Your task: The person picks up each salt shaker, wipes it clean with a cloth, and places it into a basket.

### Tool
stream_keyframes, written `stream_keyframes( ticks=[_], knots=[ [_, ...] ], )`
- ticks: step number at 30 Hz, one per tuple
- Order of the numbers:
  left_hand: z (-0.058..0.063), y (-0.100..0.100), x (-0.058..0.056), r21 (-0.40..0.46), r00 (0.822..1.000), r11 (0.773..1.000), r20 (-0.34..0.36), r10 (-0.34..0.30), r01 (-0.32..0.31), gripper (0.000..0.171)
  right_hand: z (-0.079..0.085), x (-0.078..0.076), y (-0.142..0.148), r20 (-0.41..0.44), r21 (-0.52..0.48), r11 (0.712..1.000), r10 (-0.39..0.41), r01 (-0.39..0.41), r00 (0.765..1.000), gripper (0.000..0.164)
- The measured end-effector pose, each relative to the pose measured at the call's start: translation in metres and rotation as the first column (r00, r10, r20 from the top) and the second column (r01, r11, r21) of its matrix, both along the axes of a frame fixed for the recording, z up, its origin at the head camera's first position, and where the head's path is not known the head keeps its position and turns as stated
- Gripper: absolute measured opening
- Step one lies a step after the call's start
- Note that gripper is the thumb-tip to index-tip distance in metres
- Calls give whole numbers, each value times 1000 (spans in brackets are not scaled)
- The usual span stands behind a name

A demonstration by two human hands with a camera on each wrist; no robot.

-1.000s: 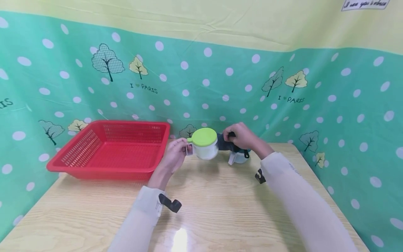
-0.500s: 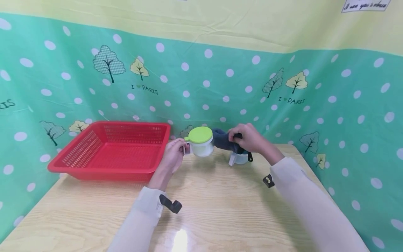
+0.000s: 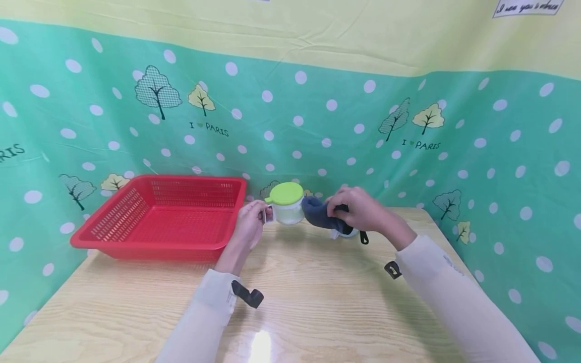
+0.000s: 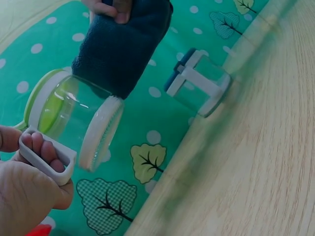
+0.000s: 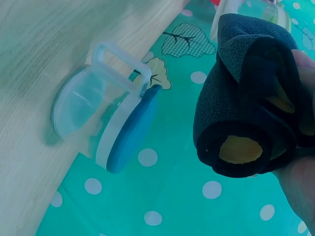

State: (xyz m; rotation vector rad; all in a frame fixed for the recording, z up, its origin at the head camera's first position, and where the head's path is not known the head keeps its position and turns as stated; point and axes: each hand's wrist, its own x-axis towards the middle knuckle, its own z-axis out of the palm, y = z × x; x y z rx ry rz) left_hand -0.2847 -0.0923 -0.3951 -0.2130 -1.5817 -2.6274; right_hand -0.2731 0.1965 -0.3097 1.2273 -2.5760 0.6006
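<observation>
My left hand (image 3: 252,217) holds a clear jar (image 3: 290,214) by its white handle (image 4: 47,156), fingers curled through the loop. The jar has a light green lid (image 3: 287,193) and is raised above the table. My right hand (image 3: 361,209) grips a folded, fleecy dark blue cloth (image 3: 320,214) with black trim; a yellowish inside (image 5: 240,149) shows at its open end. In the left wrist view the cloth overlaps the far side of the jar. Behind and below my right hand, a second clear jar (image 4: 201,87) with a blue lid stands on the table, partly hidden in the head view.
A red plastic basket (image 3: 150,246) with slotted walls sits at the left of the wooden table (image 3: 313,297). Green dotted curtain (image 3: 295,108) hangs behind the table and along its right side. A black loop (image 3: 364,237) dangles below my right hand.
The green-lidded jar has shifted slightly left. My right hand has moved a little right and down, and the cloth now reaches lower across the jar's right side.
</observation>
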Motion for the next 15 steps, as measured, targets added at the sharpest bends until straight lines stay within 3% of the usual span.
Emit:
stream_keyframes(
  ticks=[15],
  knots=[
    [1, 3, 1, -21, 1000, 1000, -10, -4, 4, 26, 0, 17, -14, 48, 52, 997, 61, -63, 997, 18]
  ],
)
